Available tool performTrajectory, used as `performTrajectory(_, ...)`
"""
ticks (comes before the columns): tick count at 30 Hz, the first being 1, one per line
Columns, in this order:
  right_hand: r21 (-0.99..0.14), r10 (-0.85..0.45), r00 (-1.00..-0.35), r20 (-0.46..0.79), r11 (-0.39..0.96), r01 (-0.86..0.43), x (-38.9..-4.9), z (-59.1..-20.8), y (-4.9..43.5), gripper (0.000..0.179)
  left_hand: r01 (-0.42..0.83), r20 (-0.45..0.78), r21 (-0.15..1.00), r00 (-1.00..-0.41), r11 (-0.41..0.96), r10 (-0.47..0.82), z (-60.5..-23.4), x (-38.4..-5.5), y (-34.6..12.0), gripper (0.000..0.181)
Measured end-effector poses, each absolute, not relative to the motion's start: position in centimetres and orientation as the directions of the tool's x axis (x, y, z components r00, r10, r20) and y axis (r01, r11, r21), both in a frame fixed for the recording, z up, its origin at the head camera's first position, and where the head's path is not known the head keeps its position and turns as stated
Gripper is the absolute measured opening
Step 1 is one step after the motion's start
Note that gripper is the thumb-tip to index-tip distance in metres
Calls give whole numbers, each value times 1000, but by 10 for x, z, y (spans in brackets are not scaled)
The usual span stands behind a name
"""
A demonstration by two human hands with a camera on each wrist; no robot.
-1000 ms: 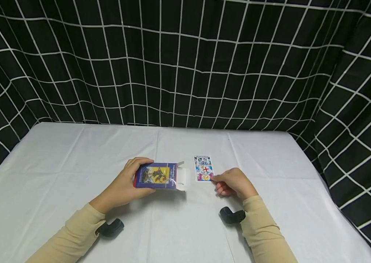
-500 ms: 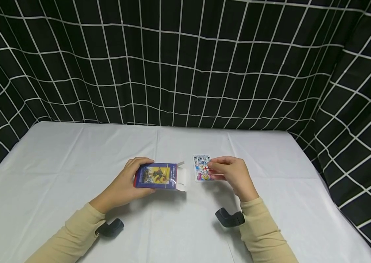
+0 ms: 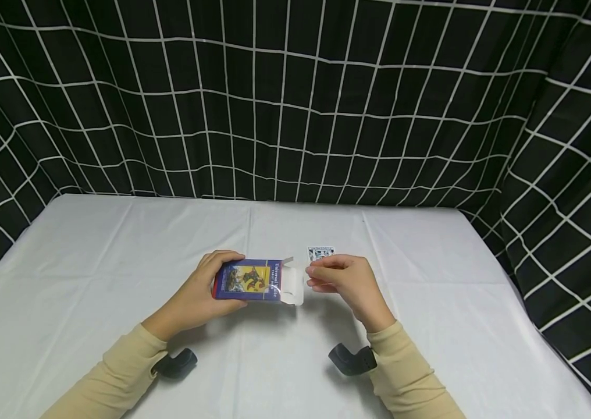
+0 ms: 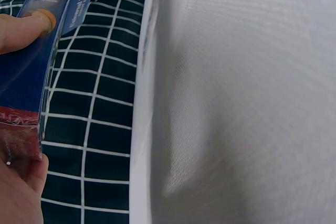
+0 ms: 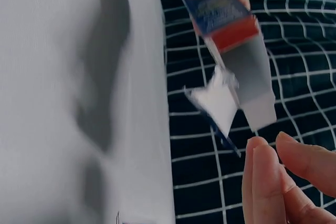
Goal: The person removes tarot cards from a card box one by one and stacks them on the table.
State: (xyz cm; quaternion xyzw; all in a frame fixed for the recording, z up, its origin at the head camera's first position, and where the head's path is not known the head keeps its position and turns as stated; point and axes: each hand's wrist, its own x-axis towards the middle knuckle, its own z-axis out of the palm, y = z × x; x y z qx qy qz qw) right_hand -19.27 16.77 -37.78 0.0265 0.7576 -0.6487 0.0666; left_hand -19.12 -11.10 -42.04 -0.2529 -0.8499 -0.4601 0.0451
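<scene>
My left hand [image 3: 191, 297] grips a blue tarot card box [image 3: 248, 280] by its closed end, thumb on the near side and fingers on the far side. The box's white flaps [image 3: 291, 285] stand open toward the right. Just right of them is my right hand [image 3: 350, 285], its thumb and fingertips close to the flap. In the right wrist view a small gap shows between thumb and fingers, with nothing held. Behind this hand a colourful tarot card [image 3: 320, 252] lies face up on the table, its lower part hidden by the fingers.
A white cloth covers the table [image 3: 117, 262]. Black curtains with a white grid [image 3: 269, 105] surround it at the back and sides. Dark wrist cameras [image 3: 352, 359] hang below both wrists.
My right hand has lifted from the card's lower right corner and moved left to the box's flap. The card stays on the table. The left hand and box have barely moved.
</scene>
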Motion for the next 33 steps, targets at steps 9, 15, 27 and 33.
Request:
performTrajectory(9, -981, -56, -991, -122, 160, 112, -187, -378, 154, 24, 471, 309, 767, -866, 435, 393, -419, -190, -111, 76)
performTrajectory(15, -979, -73, -988, -133, 166, 119, -184, -380, 149, 23, 485, 322, 763, -859, 428, 398, -421, -189, -110, 77)
performTrajectory(27, -976, -63, -989, -137, 180, 124, -182, -386, 141, 23, 491, 330, 760, -855, 425, 399, -423, -190, -108, 74)
performTrajectory(33, -974, -25, -992, -123, 192, 116, -180, -390, 136, 23, 477, 312, 770, -861, 424, 401, -421, -189, -108, 74)
